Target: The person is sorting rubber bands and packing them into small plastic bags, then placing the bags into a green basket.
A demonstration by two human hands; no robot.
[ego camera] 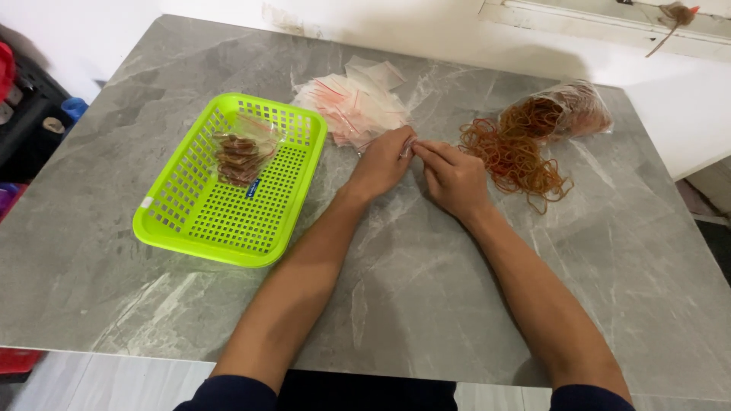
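Note:
My left hand and my right hand meet at the middle of the grey marble table, fingertips pinching a small clear plastic bag between them. Just behind the hands lies a pile of small clear bags with red strips. To the right spreads a heap of brown rubber bands, spilling from a clear plastic bag of rubber bands. A lime green mesh tray at the left holds a filled bag of rubber bands.
A white wall and window ledge run behind the table. Dark crates and coloured items stand off the table's left side. The near table edge runs just below my forearms.

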